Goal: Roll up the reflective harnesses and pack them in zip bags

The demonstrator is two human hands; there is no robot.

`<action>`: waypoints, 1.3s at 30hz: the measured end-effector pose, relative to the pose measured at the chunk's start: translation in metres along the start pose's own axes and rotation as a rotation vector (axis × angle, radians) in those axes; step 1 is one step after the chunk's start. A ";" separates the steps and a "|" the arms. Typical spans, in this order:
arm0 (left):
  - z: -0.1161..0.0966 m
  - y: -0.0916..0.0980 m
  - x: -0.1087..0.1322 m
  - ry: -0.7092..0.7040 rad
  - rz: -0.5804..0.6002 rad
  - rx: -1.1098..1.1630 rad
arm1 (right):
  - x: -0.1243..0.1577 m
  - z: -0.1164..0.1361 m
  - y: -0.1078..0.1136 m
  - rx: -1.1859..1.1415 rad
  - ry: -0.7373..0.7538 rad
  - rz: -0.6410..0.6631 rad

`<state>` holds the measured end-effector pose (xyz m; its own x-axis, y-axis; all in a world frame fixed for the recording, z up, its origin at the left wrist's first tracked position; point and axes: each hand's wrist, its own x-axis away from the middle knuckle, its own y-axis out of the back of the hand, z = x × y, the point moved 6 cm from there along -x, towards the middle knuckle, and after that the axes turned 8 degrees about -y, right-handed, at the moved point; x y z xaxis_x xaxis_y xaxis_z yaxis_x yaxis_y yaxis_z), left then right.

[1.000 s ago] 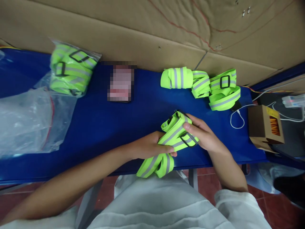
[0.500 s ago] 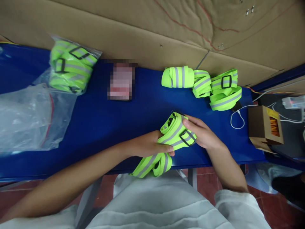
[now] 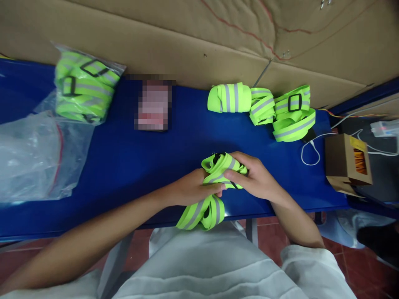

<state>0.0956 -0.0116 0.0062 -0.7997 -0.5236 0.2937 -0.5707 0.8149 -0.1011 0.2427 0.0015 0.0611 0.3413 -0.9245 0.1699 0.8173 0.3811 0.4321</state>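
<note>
Both my hands hold one neon-green reflective strap [image 3: 218, 166] with grey stripes over the near edge of the blue table [image 3: 131, 162]. My left hand [image 3: 190, 191] grips it from the left, fingers closed round the band. My right hand [image 3: 252, 178] is closed over its folded top from the right, covering the black buckle. A loose loop of the same strap [image 3: 202, 212] hangs below my hands over the table's edge.
Rolled green straps [image 3: 264, 108] lie at the back right. A clear bag with straps [image 3: 82, 85] and an empty plastic bag [image 3: 34, 153] sit at left. A blurred card [image 3: 152, 106], a small cardboard box [image 3: 346, 164], white cables [image 3: 311, 151] and a cardboard wall [image 3: 199, 37] surround.
My right hand has slid left over the folded strap and covered its buckle, squeezing the bundle tighter against my left hand. The hanging loop has shifted slightly.
</note>
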 end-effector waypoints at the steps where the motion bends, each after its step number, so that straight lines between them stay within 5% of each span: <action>1: 0.001 0.000 0.000 0.006 0.014 -0.003 | 0.001 -0.001 0.001 -0.011 -0.024 -0.035; 7: -0.002 0.003 0.002 -0.070 0.008 0.002 | 0.005 -0.006 0.010 -0.195 -0.183 -0.052; 12: -0.009 -0.008 0.007 -0.121 0.175 0.166 | 0.002 -0.019 -0.005 -0.614 -0.405 0.158; 16: -0.013 -0.010 0.011 -0.179 0.188 0.116 | 0.000 -0.027 -0.020 -0.756 -0.546 0.301; 20: -0.015 -0.013 0.011 -0.226 0.193 0.101 | -0.004 -0.028 -0.020 -0.623 -0.427 0.236; 27: -0.007 -0.008 0.007 -0.181 0.076 0.143 | 0.000 -0.012 0.007 -0.115 -0.077 -0.251; 33: -0.001 0.000 -0.001 -0.149 -0.090 0.161 | 0.010 0.007 -0.015 0.281 0.119 -0.022; 39: -0.003 0.002 -0.002 -0.183 -0.060 0.089 | 0.008 0.000 -0.022 0.284 0.049 -0.107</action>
<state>0.0968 -0.0083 0.0084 -0.7799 -0.6134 0.1249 -0.6258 0.7602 -0.1746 0.2272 -0.0142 0.0528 0.2880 -0.9551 0.0703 0.6896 0.2577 0.6767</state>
